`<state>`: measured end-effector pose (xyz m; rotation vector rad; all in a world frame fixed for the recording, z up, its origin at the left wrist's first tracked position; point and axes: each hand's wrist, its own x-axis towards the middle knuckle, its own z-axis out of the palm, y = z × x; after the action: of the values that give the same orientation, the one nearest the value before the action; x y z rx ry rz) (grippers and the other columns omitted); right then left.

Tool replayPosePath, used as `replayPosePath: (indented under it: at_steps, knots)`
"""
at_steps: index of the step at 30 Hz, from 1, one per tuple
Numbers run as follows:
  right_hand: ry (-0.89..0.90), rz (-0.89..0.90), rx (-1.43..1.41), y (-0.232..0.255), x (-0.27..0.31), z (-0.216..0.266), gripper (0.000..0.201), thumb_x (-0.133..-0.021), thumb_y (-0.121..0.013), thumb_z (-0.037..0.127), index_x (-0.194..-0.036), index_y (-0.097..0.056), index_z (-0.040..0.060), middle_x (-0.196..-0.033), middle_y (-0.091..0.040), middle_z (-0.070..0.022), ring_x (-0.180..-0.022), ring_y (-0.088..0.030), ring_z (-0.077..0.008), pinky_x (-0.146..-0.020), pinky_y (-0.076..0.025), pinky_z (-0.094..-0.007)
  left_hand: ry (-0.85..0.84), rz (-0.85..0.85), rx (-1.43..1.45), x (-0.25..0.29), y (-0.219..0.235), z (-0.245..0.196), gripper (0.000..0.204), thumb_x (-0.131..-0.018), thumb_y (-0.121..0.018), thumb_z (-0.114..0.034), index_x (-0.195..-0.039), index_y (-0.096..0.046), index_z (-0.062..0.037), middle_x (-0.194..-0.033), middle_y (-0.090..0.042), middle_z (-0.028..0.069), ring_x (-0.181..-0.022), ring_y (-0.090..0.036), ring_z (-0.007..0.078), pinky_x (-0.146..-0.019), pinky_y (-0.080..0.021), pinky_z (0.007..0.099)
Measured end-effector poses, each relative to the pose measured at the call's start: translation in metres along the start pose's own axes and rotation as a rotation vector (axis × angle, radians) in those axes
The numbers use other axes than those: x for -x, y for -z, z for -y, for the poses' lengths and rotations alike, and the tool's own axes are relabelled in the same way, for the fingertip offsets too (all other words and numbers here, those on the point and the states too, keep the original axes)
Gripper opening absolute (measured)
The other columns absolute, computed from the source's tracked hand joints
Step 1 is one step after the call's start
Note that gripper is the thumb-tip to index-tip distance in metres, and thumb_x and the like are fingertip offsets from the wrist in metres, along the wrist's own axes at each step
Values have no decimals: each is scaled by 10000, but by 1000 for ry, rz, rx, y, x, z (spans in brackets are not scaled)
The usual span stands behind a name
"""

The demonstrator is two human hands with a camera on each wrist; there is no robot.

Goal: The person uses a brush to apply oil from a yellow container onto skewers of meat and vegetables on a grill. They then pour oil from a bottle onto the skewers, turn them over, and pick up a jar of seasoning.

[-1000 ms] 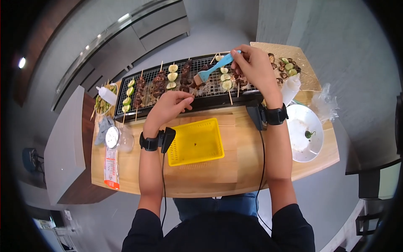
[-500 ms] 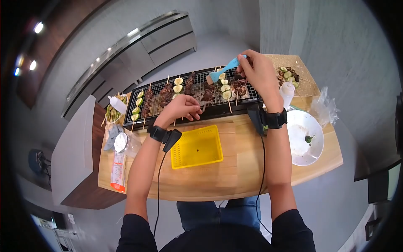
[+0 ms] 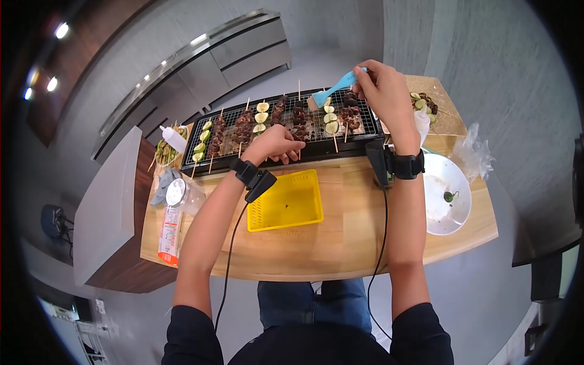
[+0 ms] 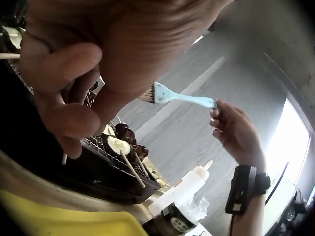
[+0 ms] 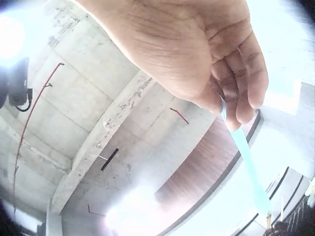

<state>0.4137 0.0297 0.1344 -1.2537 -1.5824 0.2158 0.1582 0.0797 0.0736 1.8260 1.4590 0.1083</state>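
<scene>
My right hand (image 3: 387, 97) grips the handle end of a light-blue basting brush (image 3: 333, 87), raised over the far right part of a black grill (image 3: 243, 155). The brush's bristles point down-left, just beside a dark meat skewer (image 3: 300, 115). At the grill's near edge, my left hand (image 3: 274, 145) pinches the lower stick end of that skewer; the stick's tip pokes out below the fingers in the left wrist view. Zucchini skewers (image 3: 331, 127) and more meat skewers (image 3: 244, 125) lie across the wire grate. In the right wrist view, the brush (image 5: 248, 162) hangs from the fingertips.
A yellow basket (image 3: 286, 204) sits before the grill. To the right are a white bowl (image 3: 447, 213), a squeeze bottle (image 3: 421, 125) and a plastic bag (image 3: 474, 152). A jar (image 3: 185, 194), another squeeze bottle (image 3: 174, 140) and more skewers (image 3: 163, 152) stand left.
The brush has lifted off the meat and shifted right and away. My left hand has moved right along the grill's edge to the skewer's stick, and that skewer now lies straighter.
</scene>
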Motion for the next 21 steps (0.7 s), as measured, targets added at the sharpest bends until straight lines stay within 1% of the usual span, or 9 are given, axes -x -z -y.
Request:
replayPosePath:
  at_steps: [2,4,8,10,12,14,15,19,21]
  knots:
    - [3,3,-5,0,0,0,252,-963,-556,189,-1000,-651,-40,-685,-658,-62,-592,-607,-116,-563,-469,-263,13,-13,-30,2,-2,2,348,-912,-654,-327,-827,-725,3,-726,-713,48,-494,-589,69,-406,-411,211]
    - [2,-49,-35,-2,-1,-1,238,-939,-563,204,-909,-686,2,-654,-676,-91,-592,-656,-244,-589,-497,-357,33,-51,-54,5,-2,3,345,-904,-663,-333,-865,-737,2,-731,-720,52,-496,-591,68,-409,-407,206]
    - [12,-54,-29,-3,-1,1,238,-938,-566,208,-911,-687,4,-652,-674,-91,-593,-656,-246,-586,-493,-361,34,-4,40,6,-3,10,325,-900,-671,-312,-892,-743,5,-751,-730,60,-499,-588,61,-411,-403,197]
    - [-10,-42,-6,-3,0,4,238,-938,-567,209,-910,-685,4,-651,-672,-92,-600,-654,-264,-584,-489,-372,7,19,152,8,-7,9,304,-898,-678,-280,-890,-738,19,-767,-734,60,-504,-585,52,-413,-397,186]
    - [10,-44,11,-3,0,3,237,-937,-567,210,-908,-684,6,-653,-672,-94,-605,-652,-274,-585,-489,-378,-14,12,173,10,-10,8,301,-900,-680,-257,-892,-729,39,-782,-737,69,-508,-583,48,-416,-396,175]
    - [28,-49,28,-3,0,2,237,-937,-567,211,-906,-684,7,-656,-672,-96,-611,-651,-284,-587,-489,-384,-10,32,215,9,-13,6,313,-899,-681,-255,-893,-717,56,-803,-740,84,-505,-582,50,-417,-400,170]
    - [20,-50,17,-4,0,2,237,-936,-567,212,-903,-683,8,-658,-673,-97,-620,-652,-290,-592,-491,-387,37,25,276,11,-16,2,311,-898,-682,-250,-888,-709,60,-817,-740,102,-508,-587,55,-417,-405,169]
    - [31,-72,-6,-2,-1,-1,239,-935,-568,214,-897,-682,8,-666,-677,-102,-643,-659,-297,-607,-498,-391,16,32,277,5,-20,5,293,-897,-672,-234,-875,-705,56,-814,-739,106,-517,-602,64,-426,-410,176]
    - [24,-67,-12,0,-1,-1,238,-935,-568,212,-898,-681,7,-668,-679,-102,-648,-661,-298,-610,-499,-390,-33,7,287,8,-17,-1,273,-896,-659,-221,-877,-704,48,-814,-738,108,-539,-624,73,-441,-417,184]
